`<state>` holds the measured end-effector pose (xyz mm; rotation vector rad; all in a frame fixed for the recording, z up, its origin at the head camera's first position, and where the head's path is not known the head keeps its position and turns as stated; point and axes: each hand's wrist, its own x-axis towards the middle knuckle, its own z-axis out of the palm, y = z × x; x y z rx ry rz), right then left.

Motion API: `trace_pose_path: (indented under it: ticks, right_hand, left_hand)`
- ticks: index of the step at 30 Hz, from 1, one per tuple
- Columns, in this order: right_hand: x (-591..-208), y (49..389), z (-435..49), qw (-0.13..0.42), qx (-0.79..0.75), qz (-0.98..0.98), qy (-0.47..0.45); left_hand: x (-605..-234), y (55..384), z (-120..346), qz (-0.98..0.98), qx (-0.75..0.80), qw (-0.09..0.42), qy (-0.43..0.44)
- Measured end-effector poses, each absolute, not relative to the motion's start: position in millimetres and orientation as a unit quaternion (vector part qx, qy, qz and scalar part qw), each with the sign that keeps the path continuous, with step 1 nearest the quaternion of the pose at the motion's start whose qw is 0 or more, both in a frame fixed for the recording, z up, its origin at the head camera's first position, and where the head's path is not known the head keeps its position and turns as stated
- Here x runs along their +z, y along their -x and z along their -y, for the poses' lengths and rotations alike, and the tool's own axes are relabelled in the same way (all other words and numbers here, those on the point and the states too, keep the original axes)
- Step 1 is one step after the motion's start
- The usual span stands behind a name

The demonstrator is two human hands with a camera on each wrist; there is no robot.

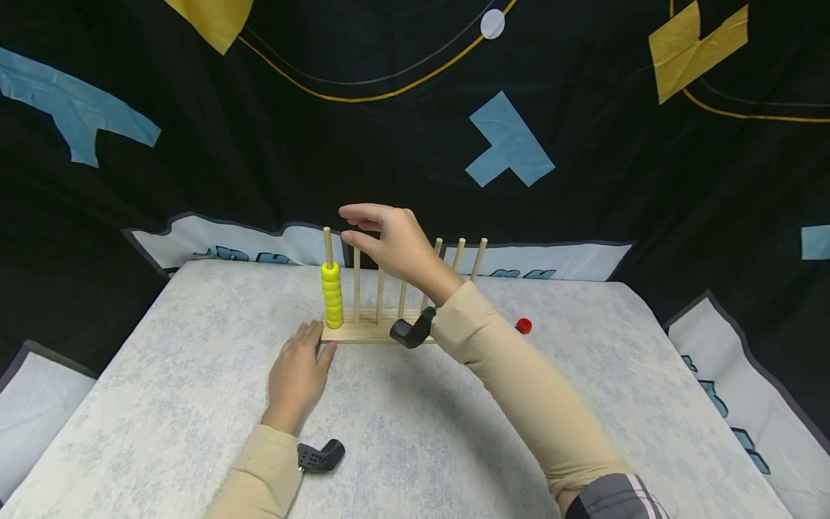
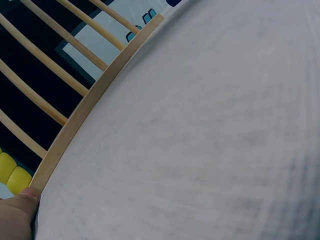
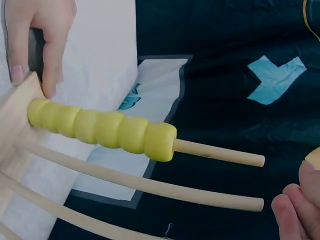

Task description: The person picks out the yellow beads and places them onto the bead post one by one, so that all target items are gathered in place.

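Observation:
A wooden rack with several upright pegs stands toward the back of the table. Yellow beads are stacked on its leftmost peg, whose top sticks out bare. My left hand lies on the table, fingers fairly straight, touching the left end of the base; its thumb meets the base's corner in the left wrist view. Above the pegs, my right hand is raised beside the leftmost peg's tip. Its thumb and fingers are apart, and no bead shows between them. The second peg is bare.
A small red bead lies on the table to the right of the rack, near my right forearm. Behind the table hangs a black cloth with blue and yellow patches. Each wrist wears a black camera mount, such as the left one.

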<state>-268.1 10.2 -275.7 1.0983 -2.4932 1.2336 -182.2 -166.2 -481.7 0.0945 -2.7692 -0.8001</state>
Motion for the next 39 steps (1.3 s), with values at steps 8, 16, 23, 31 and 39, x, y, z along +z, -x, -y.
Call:
trace_pose_path:
  ticks: [8,16,23,31,39]
  right_hand:
    - [-290,260,-40,0.102,0.417,0.824,-0.370]
    - [-308,245,-71,0.076,0.442,0.819,-0.357]
    - [-330,228,-101,0.062,0.434,0.830,-0.344]
    - [-350,212,-140,0.041,0.423,0.852,-0.306]
    - [-372,198,-186,0.041,0.385,0.886,-0.254]
  left_hand:
    - [-482,182,166,0.951,-0.277,0.134,-0.029]
    - [-486,183,167,0.950,-0.274,0.144,-0.026]
    - [-487,183,167,0.950,-0.277,0.142,-0.023]
    - [-486,182,167,0.951,-0.275,0.141,-0.021]
    - [-485,183,167,0.953,-0.272,0.134,-0.021]
